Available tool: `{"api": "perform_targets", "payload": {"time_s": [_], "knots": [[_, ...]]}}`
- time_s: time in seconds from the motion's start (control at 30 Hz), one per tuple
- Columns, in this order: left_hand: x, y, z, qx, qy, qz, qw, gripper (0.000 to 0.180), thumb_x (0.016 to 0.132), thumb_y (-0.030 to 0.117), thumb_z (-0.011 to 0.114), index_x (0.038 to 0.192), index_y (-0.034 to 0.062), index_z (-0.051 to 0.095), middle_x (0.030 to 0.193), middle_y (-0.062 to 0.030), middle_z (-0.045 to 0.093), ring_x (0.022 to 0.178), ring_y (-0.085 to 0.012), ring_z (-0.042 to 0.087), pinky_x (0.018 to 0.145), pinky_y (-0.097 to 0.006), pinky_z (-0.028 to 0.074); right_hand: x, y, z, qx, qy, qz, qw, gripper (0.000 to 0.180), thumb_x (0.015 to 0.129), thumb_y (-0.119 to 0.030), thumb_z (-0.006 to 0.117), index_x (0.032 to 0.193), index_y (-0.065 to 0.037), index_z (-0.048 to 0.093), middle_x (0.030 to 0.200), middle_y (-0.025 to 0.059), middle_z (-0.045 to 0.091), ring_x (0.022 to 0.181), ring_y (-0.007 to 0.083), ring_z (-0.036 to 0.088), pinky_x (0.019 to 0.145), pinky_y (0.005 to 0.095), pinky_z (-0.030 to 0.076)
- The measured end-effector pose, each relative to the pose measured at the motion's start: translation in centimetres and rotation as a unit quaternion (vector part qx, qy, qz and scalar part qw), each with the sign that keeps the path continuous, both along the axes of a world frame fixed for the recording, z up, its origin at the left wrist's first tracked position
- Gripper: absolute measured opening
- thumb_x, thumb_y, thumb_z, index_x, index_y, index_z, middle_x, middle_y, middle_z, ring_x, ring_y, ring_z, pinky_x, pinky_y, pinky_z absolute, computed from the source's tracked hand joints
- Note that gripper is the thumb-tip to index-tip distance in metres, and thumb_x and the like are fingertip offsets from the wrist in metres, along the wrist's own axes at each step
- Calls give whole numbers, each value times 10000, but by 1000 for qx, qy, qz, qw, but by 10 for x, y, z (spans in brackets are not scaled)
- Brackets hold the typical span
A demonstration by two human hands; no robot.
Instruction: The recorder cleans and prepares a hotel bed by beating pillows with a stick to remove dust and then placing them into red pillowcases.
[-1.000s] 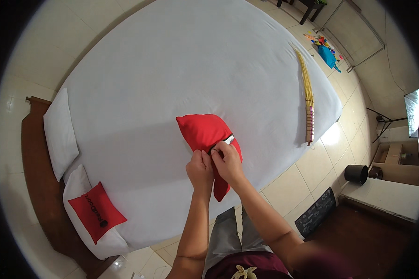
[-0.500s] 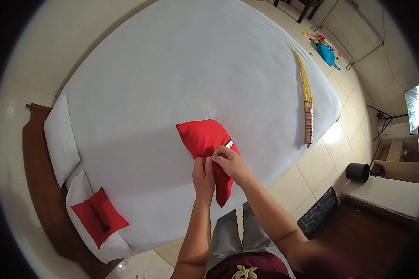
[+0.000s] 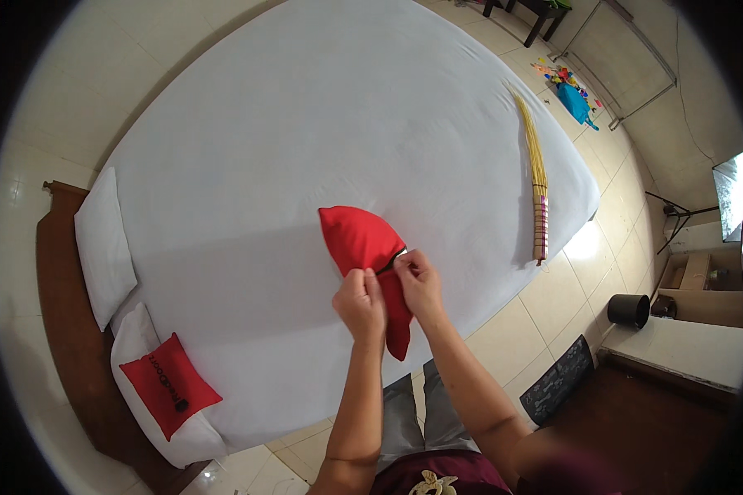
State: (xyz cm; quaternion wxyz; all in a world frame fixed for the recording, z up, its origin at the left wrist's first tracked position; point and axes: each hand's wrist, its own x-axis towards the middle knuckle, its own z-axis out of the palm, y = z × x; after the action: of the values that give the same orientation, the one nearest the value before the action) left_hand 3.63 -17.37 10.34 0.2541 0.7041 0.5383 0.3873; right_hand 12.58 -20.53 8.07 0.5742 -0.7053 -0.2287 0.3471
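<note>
A red cushion (image 3: 357, 239) stands bent on the near part of the bed, with one corner pointing away from me and another hanging down near the bed's edge. Along its side runs a dark strip like a zip (image 3: 388, 265), and a little white shows at the strip's right end. My left hand (image 3: 360, 305) is closed on the red cloth at the strip's near left end. Fingers pinched, my right hand (image 3: 419, 285) grips the cushion's edge at the other end. My fingertips hide whether a zip pull is between them.
The bed (image 3: 264, 140) has a pale sheet. A yellow stick broom (image 3: 535, 157) lies along its right side. White pillows (image 3: 106, 247) and another red cushion (image 3: 172, 385) rest by the wooden headboard (image 3: 62, 272). On the right stand a black bin (image 3: 628, 311) and a lit lamp (image 3: 731, 198).
My hands have moved apart, the left one slightly left and the right one to the right. More of the dark strip shows between them, and the cushion has tilted a little.
</note>
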Motion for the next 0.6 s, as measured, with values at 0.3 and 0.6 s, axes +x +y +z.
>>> {"api": "perform_targets", "payload": {"time_s": [0.3,0.6], "knots": [[-58,2,8,-96,88,45,990,179,823,218,572,913,72,520,934,-174,495,854,-288,478,723,-380,397,-17,3,-25,-11,115,118,986,82,834,-116,565,834,-34,551,745,12,564,729,92,515,648,245,418],[-122,-2,-71,-99,55,10,994,240,796,133,633,1023,103,563,1286,-158,266,1210,-301,286,993,-409,283,-67,17,-44,-39,-220,187,956,72,751,-142,603,760,-79,570,705,43,582,699,219,521,667,352,419]]}}
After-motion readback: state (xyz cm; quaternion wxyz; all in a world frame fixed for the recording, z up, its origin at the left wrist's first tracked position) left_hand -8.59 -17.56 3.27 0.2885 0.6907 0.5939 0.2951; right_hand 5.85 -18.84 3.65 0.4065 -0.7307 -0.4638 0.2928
